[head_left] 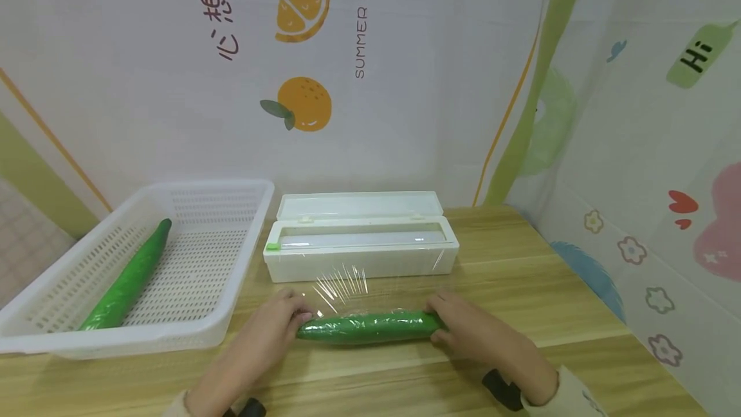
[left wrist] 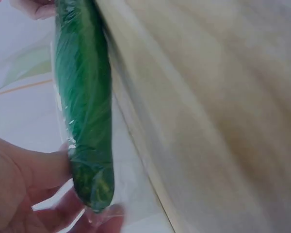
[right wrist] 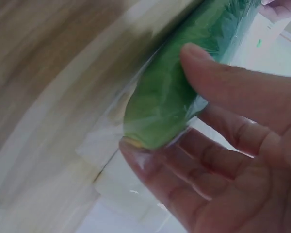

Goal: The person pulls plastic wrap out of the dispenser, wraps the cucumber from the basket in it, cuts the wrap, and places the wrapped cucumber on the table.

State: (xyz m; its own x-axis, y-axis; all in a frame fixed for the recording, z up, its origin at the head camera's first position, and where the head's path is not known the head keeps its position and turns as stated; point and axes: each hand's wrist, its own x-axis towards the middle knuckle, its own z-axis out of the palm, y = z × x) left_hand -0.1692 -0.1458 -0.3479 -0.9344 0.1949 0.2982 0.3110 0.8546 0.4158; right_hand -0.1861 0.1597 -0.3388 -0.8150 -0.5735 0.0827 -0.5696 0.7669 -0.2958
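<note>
A green cucumber (head_left: 370,328) lies crosswise over the table in front of the dispenser, with clear cling film around it. The film (head_left: 341,288) stretches back in creases toward the white cling film dispenser box (head_left: 361,264), whose lid stands up. My left hand (head_left: 283,317) grips the cucumber's left end, its thumb against the side in the left wrist view. At the other end my right hand (head_left: 460,324) holds the cucumber, thumb on top and fingers beneath the wrapped tip (right wrist: 150,131). Loose film hangs past both ends.
A white plastic basket (head_left: 243,275) stands on the left with another cucumber (head_left: 130,278) in it. The wooden table (head_left: 509,256) meets printed curtains (head_left: 399,121) at the back and right. A green tab (head_left: 273,247) sits at the dispenser's left end.
</note>
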